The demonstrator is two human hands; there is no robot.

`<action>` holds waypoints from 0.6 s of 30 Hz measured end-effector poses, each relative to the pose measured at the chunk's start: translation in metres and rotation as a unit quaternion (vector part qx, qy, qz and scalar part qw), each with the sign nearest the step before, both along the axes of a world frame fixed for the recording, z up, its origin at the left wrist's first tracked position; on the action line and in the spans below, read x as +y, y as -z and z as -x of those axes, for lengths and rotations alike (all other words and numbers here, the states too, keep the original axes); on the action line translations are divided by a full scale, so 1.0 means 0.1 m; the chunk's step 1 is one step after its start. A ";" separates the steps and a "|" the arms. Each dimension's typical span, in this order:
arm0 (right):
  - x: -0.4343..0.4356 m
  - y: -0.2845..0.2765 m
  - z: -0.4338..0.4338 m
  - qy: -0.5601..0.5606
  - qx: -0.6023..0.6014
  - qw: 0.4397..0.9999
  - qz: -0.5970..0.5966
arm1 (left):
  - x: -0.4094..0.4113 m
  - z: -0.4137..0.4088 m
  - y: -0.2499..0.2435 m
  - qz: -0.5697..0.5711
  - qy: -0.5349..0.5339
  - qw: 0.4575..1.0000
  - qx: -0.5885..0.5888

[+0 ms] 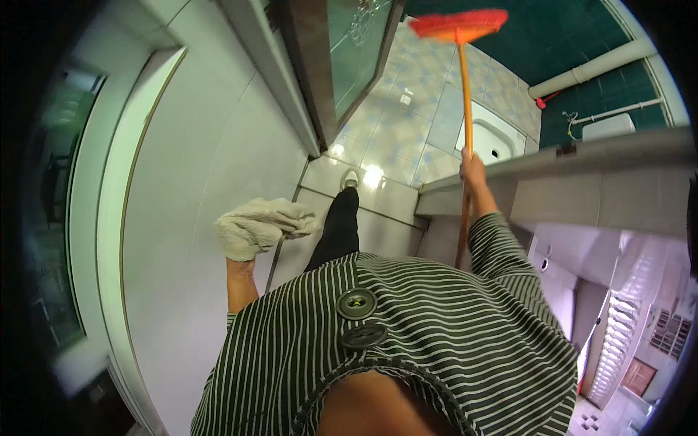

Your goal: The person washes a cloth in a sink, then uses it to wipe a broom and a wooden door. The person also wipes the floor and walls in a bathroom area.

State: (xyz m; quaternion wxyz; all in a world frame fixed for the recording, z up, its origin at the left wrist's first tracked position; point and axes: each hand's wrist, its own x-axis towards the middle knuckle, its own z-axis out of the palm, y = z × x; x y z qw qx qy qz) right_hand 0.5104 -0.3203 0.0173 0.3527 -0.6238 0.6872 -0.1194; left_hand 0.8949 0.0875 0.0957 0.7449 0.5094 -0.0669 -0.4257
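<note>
My right hand (473, 169) grips the orange handle of a broom (466, 98). The broom is raised, with its red bristle head up and away from me. Below my fist the shaft turns brownish and runs down beside my striped sleeve. A crumpled, off-white towel (262, 223) is draped over my left hand (242, 266), hiding the fingers. That hand hovers beside the white tiled wall at my left, and the towel hangs in the air.
Ahead, a framed glass door (357, 60) stands open onto a bathroom with a patterned tile floor (376, 128). A white squat toilet (493, 133) is set in that floor. A pale pipe (591, 68) crosses the green wall. A wall edge (567, 155) runs along my right.
</note>
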 end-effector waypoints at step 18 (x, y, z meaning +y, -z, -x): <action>-1.35 1.24 -1.56 -0.328 0.250 0.841 -0.349 | -2.76 -0.43 0.13 -0.287 0.485 0.798 -0.215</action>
